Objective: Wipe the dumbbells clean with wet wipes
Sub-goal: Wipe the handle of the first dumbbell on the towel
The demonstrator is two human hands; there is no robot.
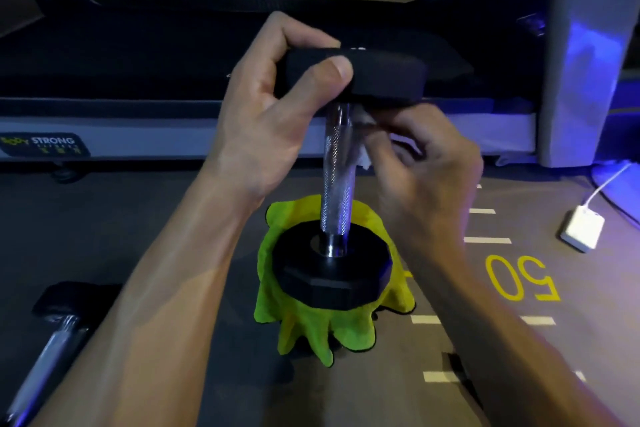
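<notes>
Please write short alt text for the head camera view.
A black-ended dumbbell with a knurled chrome handle stands upright on a yellow-green cloth; the left hand grips its top end while the right hand presses a white wet wipe against the handle.

A black hex dumbbell (337, 180) stands upright on a yellow-green cloth (313, 329) spread on the gym floor (138, 225). The left hand (273, 107) grips its top head while the right hand (426, 166) pinches a white wet wipe (363, 158) against the knurled chrome handle. A second dumbbell (52, 333) lies at lower left, a treadmill (138, 128) behind.
</notes>
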